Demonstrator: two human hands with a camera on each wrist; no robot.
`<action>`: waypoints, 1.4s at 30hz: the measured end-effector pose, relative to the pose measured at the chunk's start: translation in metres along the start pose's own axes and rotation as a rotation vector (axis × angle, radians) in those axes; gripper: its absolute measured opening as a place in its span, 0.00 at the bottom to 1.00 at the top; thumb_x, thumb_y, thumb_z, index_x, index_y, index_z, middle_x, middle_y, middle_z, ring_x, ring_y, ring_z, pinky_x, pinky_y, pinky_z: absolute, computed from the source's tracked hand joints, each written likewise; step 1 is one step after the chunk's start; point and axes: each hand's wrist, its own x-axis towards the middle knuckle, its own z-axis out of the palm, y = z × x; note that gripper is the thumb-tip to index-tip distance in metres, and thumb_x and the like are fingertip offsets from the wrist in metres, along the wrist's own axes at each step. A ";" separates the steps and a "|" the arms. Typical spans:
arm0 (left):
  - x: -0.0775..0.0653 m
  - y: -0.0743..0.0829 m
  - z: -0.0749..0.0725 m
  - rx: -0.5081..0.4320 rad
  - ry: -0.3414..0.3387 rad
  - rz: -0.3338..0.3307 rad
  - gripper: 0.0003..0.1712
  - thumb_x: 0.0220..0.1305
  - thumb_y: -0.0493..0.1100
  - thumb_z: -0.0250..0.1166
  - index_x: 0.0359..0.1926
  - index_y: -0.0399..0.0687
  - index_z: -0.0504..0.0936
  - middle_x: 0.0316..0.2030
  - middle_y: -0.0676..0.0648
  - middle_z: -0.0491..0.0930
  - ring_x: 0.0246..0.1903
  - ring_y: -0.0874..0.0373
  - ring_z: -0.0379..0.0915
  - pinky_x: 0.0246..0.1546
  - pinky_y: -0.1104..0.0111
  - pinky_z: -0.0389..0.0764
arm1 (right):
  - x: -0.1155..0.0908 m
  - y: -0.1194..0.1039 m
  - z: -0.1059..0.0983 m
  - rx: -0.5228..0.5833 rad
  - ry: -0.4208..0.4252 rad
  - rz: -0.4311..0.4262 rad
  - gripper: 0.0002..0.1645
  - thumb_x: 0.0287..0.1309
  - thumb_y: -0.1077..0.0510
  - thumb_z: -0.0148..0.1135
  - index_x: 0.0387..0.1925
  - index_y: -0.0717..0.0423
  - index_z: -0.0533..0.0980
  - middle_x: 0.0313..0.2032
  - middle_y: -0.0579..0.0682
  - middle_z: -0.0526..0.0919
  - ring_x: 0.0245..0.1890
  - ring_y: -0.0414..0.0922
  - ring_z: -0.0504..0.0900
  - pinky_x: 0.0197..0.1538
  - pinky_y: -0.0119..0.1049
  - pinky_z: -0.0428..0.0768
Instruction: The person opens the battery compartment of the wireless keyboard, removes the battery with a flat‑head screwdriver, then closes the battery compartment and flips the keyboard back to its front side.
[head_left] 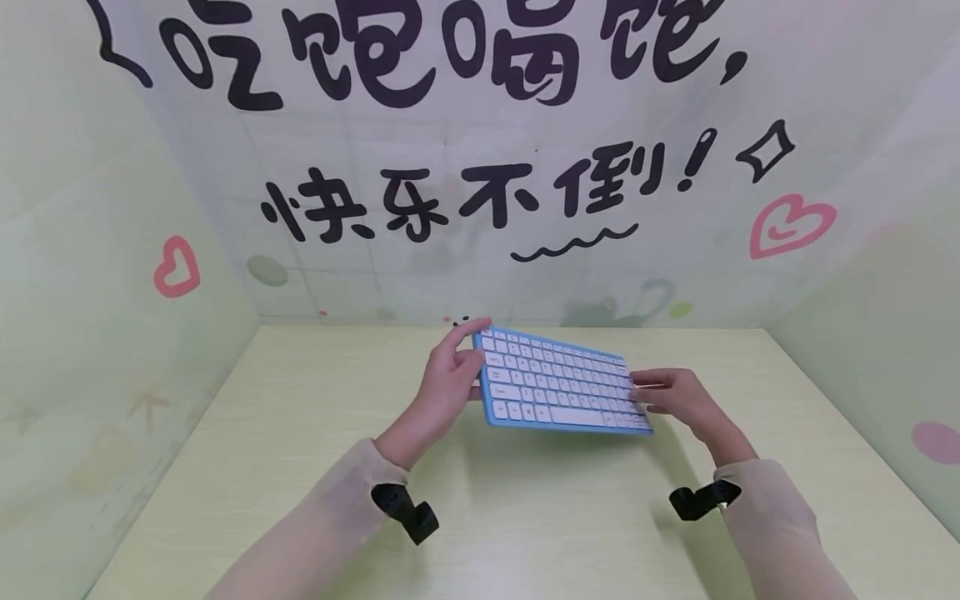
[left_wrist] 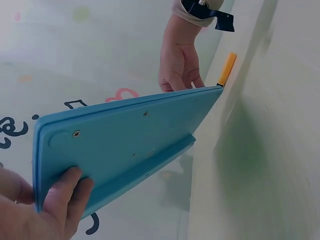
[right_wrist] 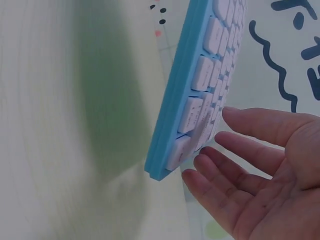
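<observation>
A keyboard (head_left: 558,383) with white keys and a blue frame is held up off the table, tilted so its keys face the head camera. My left hand (head_left: 442,387) grips its left end, thumb on the key side and fingers behind. In the left wrist view those fingers (left_wrist: 62,195) lie on the blue underside, where small screws show. At the other end is my right hand (head_left: 686,400), its fingers loosely bent. The right wrist view has the right fingertips (right_wrist: 202,160) right beside the keyboard's edge, not curled round it.
The pale wooden table (head_left: 300,467) lies below, with the keyboard's shadow on it. A printed backdrop (head_left: 420,283) stands at the back, with side panels left and right. Past the keyboard's far corner, a thin orange-handled tool (left_wrist: 227,69) shows in the left wrist view.
</observation>
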 end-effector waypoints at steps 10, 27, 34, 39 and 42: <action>-0.002 0.009 -0.001 0.018 0.006 0.018 0.24 0.69 0.35 0.46 0.64 0.53 0.63 0.43 0.38 0.79 0.32 0.49 0.80 0.28 0.61 0.80 | -0.019 -0.030 0.008 -0.114 0.041 -0.117 0.27 0.58 0.56 0.60 0.55 0.69 0.71 0.52 0.66 0.74 0.51 0.58 0.73 0.51 0.52 0.71; 0.001 0.011 -0.005 0.006 0.031 0.011 0.25 0.68 0.34 0.46 0.64 0.54 0.64 0.42 0.38 0.79 0.32 0.49 0.80 0.27 0.61 0.80 | -0.050 -0.067 0.051 -0.129 0.046 -0.393 0.18 0.54 0.59 0.64 0.47 0.62 0.78 0.46 0.56 0.78 0.44 0.51 0.77 0.43 0.37 0.78; 0.002 0.012 -0.006 0.003 0.049 -0.005 0.24 0.68 0.35 0.46 0.63 0.54 0.65 0.43 0.39 0.79 0.32 0.50 0.79 0.27 0.62 0.80 | -0.056 -0.072 0.067 -0.078 0.122 -0.485 0.13 0.54 0.60 0.64 0.42 0.58 0.81 0.40 0.49 0.81 0.39 0.43 0.79 0.42 0.36 0.78; 0.003 0.011 -0.005 -0.015 0.051 -0.022 0.24 0.68 0.35 0.47 0.63 0.53 0.65 0.44 0.38 0.78 0.32 0.50 0.79 0.28 0.63 0.80 | -0.056 -0.071 0.072 -0.041 0.093 -0.529 0.13 0.51 0.63 0.65 0.41 0.58 0.81 0.39 0.48 0.80 0.38 0.42 0.78 0.41 0.34 0.78; 0.002 0.012 -0.004 -0.024 0.054 -0.027 0.24 0.68 0.35 0.47 0.63 0.53 0.65 0.44 0.37 0.78 0.33 0.50 0.79 0.28 0.63 0.80 | -0.055 -0.070 0.075 -0.046 0.088 -0.529 0.14 0.50 0.63 0.67 0.41 0.57 0.81 0.38 0.47 0.79 0.38 0.42 0.78 0.40 0.33 0.78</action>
